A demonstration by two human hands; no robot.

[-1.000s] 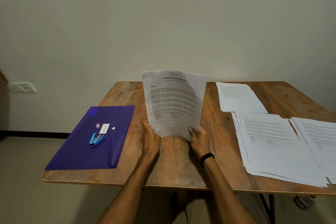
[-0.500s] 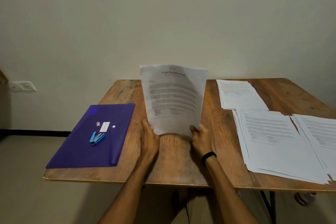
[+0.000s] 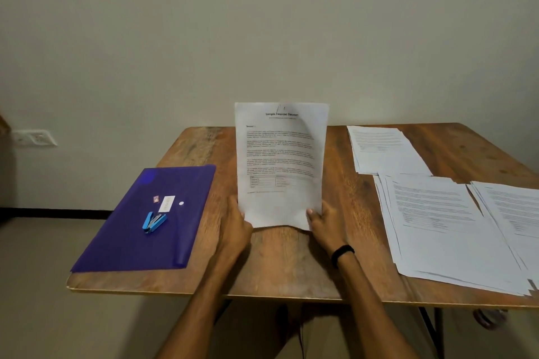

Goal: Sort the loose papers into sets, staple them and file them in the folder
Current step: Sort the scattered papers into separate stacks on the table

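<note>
Your left hand [image 3: 236,231] and right hand [image 3: 324,225] pinch the upright paper set [image 3: 280,160] by its lower corners. Bare wood table [image 3: 278,259] shows between them; the glossy purple folder [image 3: 122,242] hugs its left edge.

Purple folder [image 3: 140,230], blue stapler [image 3: 154,222], white sheets [image 3: 280,166] w/ black text, brown wood-grain table [image 3: 277,265], prob. black wristband [image 3: 342,252]

Only one cam, strapped on my head, looking forward and down at the table [image 3: 277,268] (pretty close, wall [image 3: 262,32] behind).
</note>
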